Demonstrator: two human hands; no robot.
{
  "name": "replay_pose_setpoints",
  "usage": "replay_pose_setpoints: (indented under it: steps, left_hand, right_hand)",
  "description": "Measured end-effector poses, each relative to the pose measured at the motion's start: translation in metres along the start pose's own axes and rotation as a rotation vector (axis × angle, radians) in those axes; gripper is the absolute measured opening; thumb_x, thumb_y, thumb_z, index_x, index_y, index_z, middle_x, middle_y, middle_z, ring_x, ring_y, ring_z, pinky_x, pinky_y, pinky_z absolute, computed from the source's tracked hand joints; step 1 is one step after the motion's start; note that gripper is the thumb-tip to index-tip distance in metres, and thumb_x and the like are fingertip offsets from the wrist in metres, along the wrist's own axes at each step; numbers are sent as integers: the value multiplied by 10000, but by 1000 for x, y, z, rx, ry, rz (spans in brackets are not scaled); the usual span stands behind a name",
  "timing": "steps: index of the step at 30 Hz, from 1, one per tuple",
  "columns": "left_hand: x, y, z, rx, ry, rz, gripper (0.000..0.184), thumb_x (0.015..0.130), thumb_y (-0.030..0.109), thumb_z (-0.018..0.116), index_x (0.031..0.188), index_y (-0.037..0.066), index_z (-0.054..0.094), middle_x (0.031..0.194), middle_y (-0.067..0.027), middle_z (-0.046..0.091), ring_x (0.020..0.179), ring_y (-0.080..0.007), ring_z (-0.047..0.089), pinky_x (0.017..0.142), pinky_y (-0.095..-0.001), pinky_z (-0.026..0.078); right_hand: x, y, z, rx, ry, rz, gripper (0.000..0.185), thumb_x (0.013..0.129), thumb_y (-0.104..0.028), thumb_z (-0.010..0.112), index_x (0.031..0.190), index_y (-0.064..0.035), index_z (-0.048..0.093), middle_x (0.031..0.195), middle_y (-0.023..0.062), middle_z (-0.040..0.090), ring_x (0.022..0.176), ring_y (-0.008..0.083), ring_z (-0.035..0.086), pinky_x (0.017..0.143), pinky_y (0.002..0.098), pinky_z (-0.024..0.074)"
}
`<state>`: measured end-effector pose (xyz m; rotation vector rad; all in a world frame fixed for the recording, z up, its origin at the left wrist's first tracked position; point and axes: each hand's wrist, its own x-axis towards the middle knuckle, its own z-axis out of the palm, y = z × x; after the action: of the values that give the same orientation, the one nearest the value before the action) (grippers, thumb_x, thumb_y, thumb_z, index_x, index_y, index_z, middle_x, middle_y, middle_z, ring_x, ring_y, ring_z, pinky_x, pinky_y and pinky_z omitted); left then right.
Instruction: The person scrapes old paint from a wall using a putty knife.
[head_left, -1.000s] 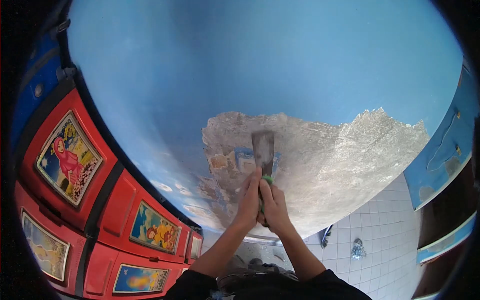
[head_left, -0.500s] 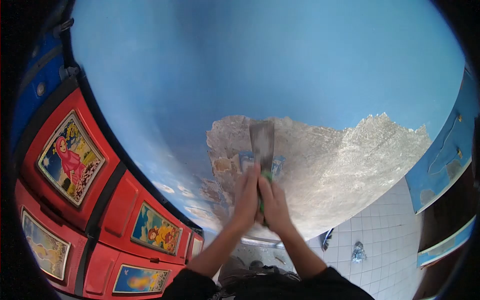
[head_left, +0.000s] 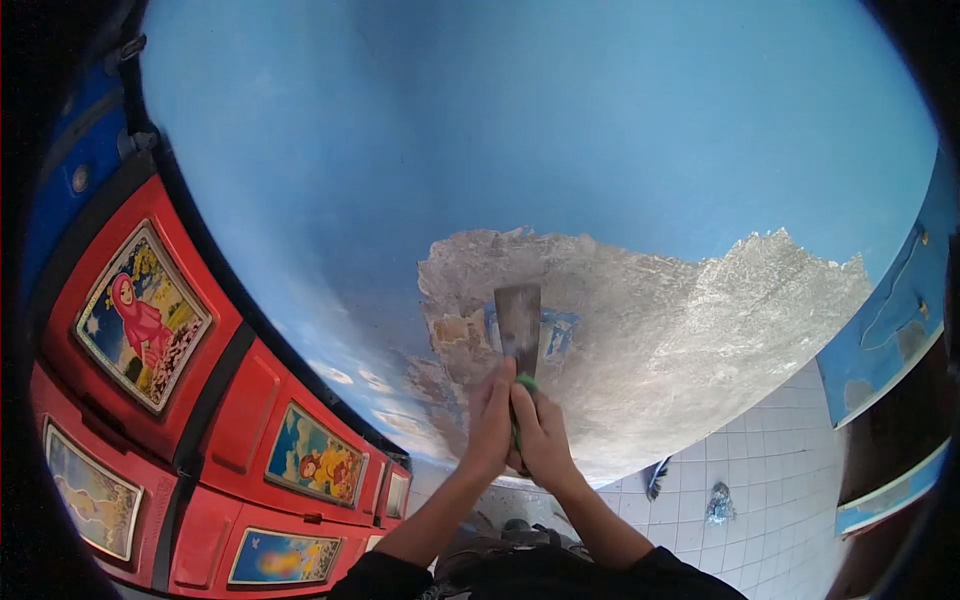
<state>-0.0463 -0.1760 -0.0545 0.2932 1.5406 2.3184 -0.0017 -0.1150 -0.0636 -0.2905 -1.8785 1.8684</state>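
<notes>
A broad metal scraper (head_left: 518, 318) with a green handle points up over the bare grey patch (head_left: 650, 335) of a blue-painted wall (head_left: 520, 120). My left hand (head_left: 491, 415) is closed round the handle from the left, its fingers near the base of the blade. From the right, my right hand (head_left: 540, 435) grips the same handle, pressed against the left one. The blade's wide edge lies within the grey patch, below its ragged upper border. Bits of blue and tan paint show beside the blade.
Red cabinet doors (head_left: 235, 420) with framed pictures stand at the left. A pale tiled floor (head_left: 760, 480) is at the lower right, with a brush-like object (head_left: 656, 480) and a crumpled shiny item (head_left: 720, 503) on it. Blue panels (head_left: 880, 310) line the right.
The scraper first moved up to the patch's upper border, then came back down, lower than at the start. Both my hands moved with it and kept their grip.
</notes>
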Motion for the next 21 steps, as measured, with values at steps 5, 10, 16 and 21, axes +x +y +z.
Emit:
replay_pose_setpoints:
  steps: [5,10,16,21]
  left_hand:
    - [24,32,20,118,9,127,387,879,404,456,751,45,525,699,6,472,653,-65,438,563,-225,364]
    - [40,72,28,1,-140,126,395,880,411,450,739,48,518,683,10,452,651,-72,435,567,-231,365]
    - [-3,10,6,67,45,41,368,886,396,445,767,58,531,696,-1,464,655,-76,429,579,-240,367]
    - [43,43,13,-18,-3,108,351,885,390,451,761,71,528,666,14,471,595,-59,431,529,-223,363]
  right_hand:
    - [29,-29,-2,119,-39,48,297,916,-292,396,841,-25,503,556,23,491,390,73,434,345,221,336]
    - [44,-77,8,293,-93,26,290,916,-302,391,849,-40,495,518,7,455,338,81,409,298,232,302]
    - [5,-8,3,-35,-98,35,367,906,-292,393,1014,38,513,731,138,562,753,247,552,703,338,414]
    - [50,-45,9,98,-81,-8,302,911,-286,403,832,-14,507,554,14,474,353,80,399,310,229,308]
